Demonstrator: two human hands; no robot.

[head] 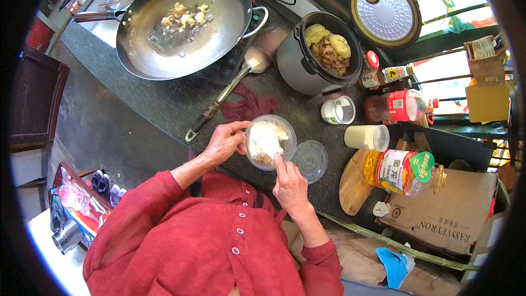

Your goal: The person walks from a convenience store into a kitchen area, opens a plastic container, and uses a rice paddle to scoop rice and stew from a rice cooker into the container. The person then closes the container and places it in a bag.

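My left hand [224,144] grips the left rim of a round clear plastic container [291,139]. Cooked rice [279,129] lies inside it, with some brownish food showing near its lower side. Between the fingers of my right hand [290,187] is a white rice paddle [263,139], its blade over the rice and its handle mostly hidden by the hand. A clear round plastic lid [311,161] lies on the dark countertop just right of the container. Beyond the container is a crumpled dark red cloth [250,103], and a metal ladle [222,96] rests diagonally beside it.
A large wok [144,55] with egg-like pieces stands on an induction cooker [230,63]. The open cooker pot [289,70] holds chunky food and yellow pieces. Jars, a red-labelled bottle [404,105], an oil bottle [394,168] and a round wooden board [353,189] line the right side.
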